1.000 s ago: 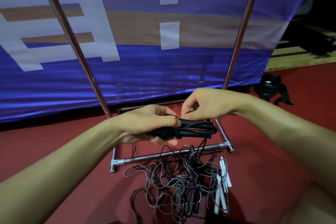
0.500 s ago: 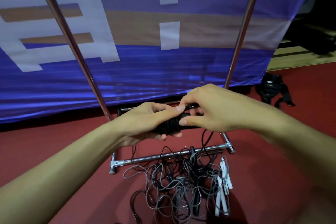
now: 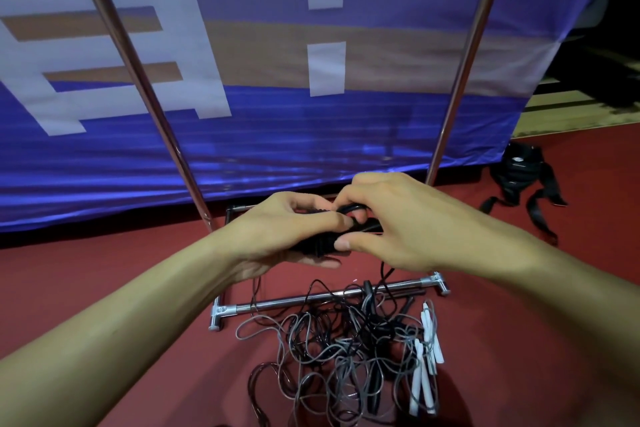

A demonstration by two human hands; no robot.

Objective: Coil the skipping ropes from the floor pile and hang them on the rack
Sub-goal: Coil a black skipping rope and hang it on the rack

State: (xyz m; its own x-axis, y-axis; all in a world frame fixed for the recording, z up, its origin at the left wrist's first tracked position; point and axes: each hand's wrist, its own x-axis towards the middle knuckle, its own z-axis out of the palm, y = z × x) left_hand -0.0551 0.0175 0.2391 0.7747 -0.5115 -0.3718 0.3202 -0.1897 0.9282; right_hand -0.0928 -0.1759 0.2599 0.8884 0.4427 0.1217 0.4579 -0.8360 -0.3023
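Red floor (image 3: 104,288), rack (image 3: 325,298) just beyond tangled pile (image 3: 346,350). Above pile, left hand (image 3: 284,229) and right hand (image 3: 398,222) both clamped on black handles (image 3: 313,246). Trailing cord likely snagging pile, dragging neighbours.

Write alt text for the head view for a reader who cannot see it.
Two bare hands, left hand and right hand, together grip a bundle of black skipping-rope handles above a tangled rope pile on the red floor. A metal rack stands before a blue banner.
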